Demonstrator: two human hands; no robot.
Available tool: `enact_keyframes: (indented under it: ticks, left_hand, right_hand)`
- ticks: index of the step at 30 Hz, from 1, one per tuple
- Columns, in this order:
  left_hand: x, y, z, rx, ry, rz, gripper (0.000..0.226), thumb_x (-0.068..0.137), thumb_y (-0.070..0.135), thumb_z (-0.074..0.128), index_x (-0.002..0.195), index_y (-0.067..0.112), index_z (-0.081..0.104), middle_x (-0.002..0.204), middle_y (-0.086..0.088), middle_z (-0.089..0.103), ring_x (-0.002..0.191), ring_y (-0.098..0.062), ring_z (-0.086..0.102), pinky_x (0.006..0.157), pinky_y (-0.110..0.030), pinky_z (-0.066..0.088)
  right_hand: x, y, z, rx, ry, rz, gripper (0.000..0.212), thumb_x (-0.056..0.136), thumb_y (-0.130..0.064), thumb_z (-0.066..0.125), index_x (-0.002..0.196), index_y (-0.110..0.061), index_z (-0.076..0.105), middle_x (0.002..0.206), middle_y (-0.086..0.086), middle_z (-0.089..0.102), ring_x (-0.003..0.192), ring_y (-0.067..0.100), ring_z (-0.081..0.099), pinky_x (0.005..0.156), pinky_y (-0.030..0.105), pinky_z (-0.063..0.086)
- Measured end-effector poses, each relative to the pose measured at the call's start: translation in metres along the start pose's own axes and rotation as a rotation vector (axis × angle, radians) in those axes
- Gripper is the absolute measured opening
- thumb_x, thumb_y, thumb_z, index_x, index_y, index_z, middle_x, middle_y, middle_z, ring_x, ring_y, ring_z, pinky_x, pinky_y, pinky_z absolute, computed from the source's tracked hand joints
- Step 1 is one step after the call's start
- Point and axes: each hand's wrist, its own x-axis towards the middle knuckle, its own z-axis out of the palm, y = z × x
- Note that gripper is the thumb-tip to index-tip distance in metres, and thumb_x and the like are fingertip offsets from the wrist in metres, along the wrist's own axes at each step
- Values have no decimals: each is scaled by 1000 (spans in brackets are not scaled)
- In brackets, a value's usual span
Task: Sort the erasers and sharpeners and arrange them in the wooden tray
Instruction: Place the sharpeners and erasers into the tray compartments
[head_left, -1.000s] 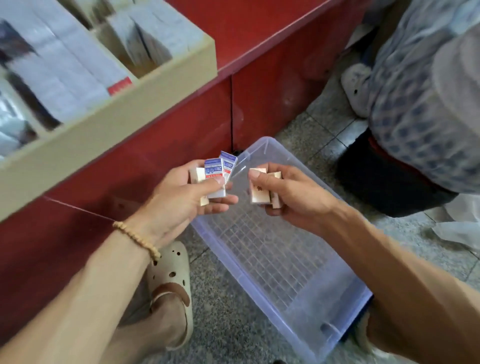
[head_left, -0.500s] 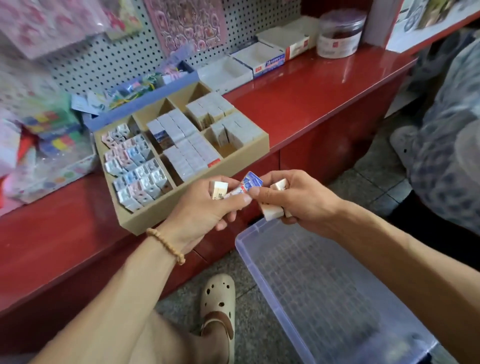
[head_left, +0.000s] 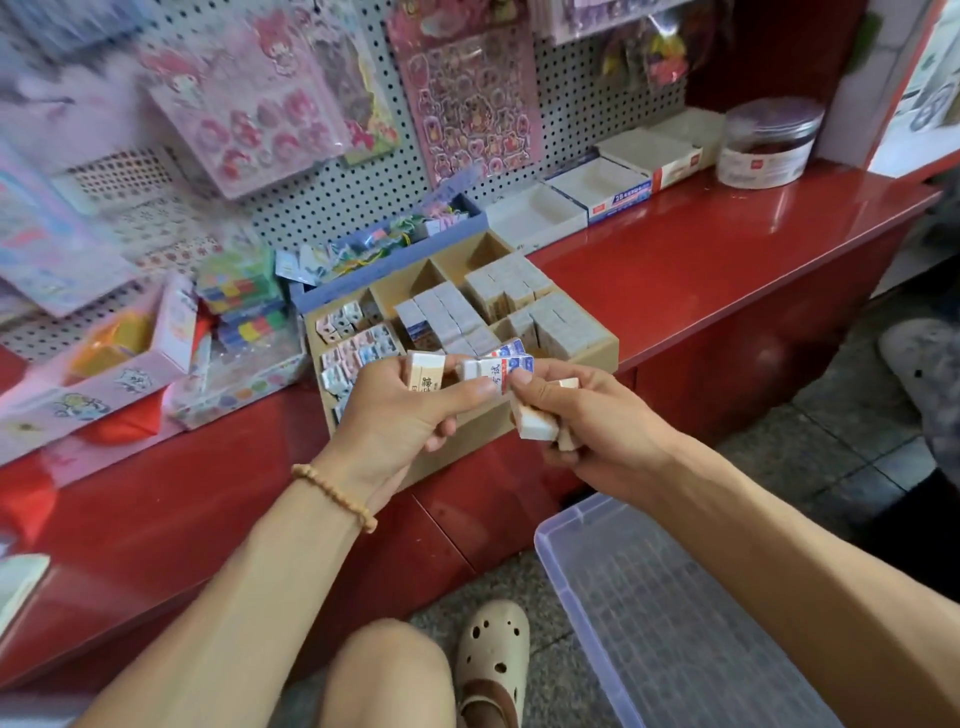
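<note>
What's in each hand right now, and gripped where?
Left hand pinches wrapped erasers by their near ends; right hand closes around plain erasers, fingertips on the wrapped ones.

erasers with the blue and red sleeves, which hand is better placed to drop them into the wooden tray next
Right, probably. The right hand pinches a blue-and-red eraser just in front of the wooden tray.

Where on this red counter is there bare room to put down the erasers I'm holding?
The widest bare stretch of red counter lies right of the wooden tray, in front of the white boxes and the clear jar. Another bare patch sits at the near left edge. Left of the tray it is crowded with pink and colourful boxes.
</note>
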Motion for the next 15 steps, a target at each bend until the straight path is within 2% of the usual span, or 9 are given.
enact_keyframes:
  ticks: [3,6,8,11,13,15]
  left_hand:
    - [3,2,-5,59,39,10,22,79,6,77,99,0,71,50,3,53,39,-3,41,35,-13,30]
    - [9,7,-14,106,83,9,17,79,6,77,96,4,72,63,-8,58,39,-4,41,34,-14,29]
    - [19,15,-28,158,139,38,10,80,6,77,88,10,71,63,-6,60,38,-4,41,34,-14,30]
    - [45,25,-55,388,232,108,12,79,12,80,83,16,70,55,9,60,42,-3,46,41,-17,38]
    - [64,26,-70,571,247,116,13,78,15,82,86,17,72,64,5,63,45,-6,51,48,-24,46]
    - [80,23,-79,724,216,119,12,78,16,81,87,13,74,64,2,63,41,-3,52,49,-24,45]
  right_hand:
    - [8,0,5,-7,12,12,21,80,-32,71,85,-11,68,67,4,54,53,13,30,40,22,19]
    - [15,-3,7,-40,59,29,19,85,-25,72,89,-8,66,64,3,54,49,11,34,38,21,22]
    - [17,-6,5,-38,113,46,14,88,-21,72,89,-8,65,63,1,54,47,9,39,37,19,26]
    - [19,-13,-5,9,199,53,14,92,-18,68,89,-7,62,61,-1,52,47,6,43,37,18,28]
    - [19,-18,-14,28,252,45,15,93,-17,67,84,-8,60,61,0,47,47,6,40,38,19,25]
    - [19,-23,-21,-3,310,34,18,92,-17,69,79,-6,62,60,2,46,46,8,39,37,20,23]
